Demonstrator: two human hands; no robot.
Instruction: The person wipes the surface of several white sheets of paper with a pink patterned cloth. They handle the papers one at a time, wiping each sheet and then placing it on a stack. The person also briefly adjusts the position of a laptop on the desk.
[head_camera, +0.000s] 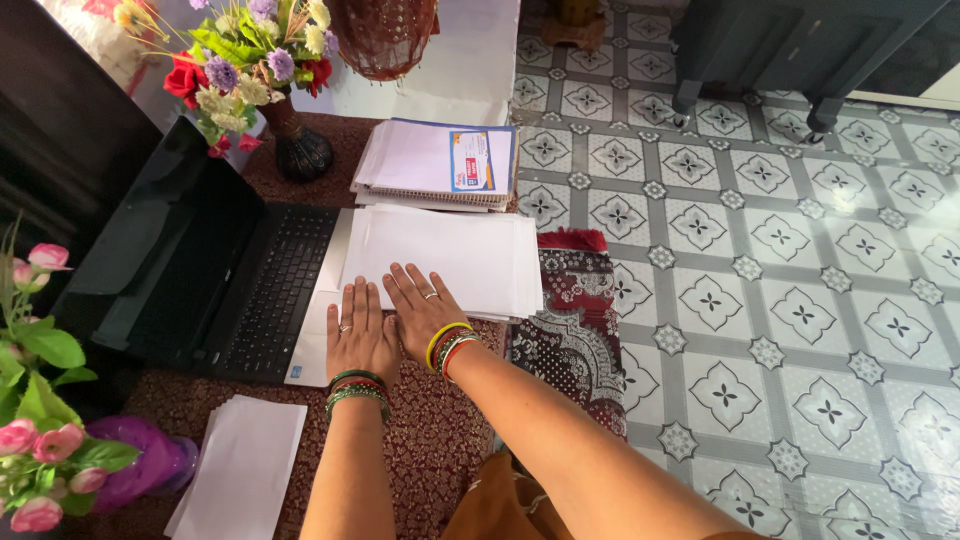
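**White sheets squared under two flat hands**

White paper lies in a thick stack (450, 262) on the table, its near-left corner under the right hand (420, 308). That hand is flat, fingers spread and pointing away from the body, palm pressing on the sheets; it pinches nothing. Just to its left, touching or nearly touching it, the left hand (360, 335) also lies flat with fingers loosely spread, resting on the pale edge of the open laptop (230, 280) where the stack overlaps it.

As far as one can judge, the stack already looks gathered and fairly even at its edges, so the squaring seems largely done; no sheet is lifted or parted yet, and both hands merely hold it down.

Beyond the fingertips sits a spiral notebook pile (435, 165), close to the far edge of the stack but apart from it. Further off to the left stands a dark vase of flowers (300, 150). Near the left forearm lie a few loose sheets (245, 470), well apart from the main stack. Right of the right wrist, a patterned cloth (575, 330) hangs over the table edge above the tiled floor (800, 300). Sliding the stack leftward would meet the laptop keyboard; nothing else crowds the hands.
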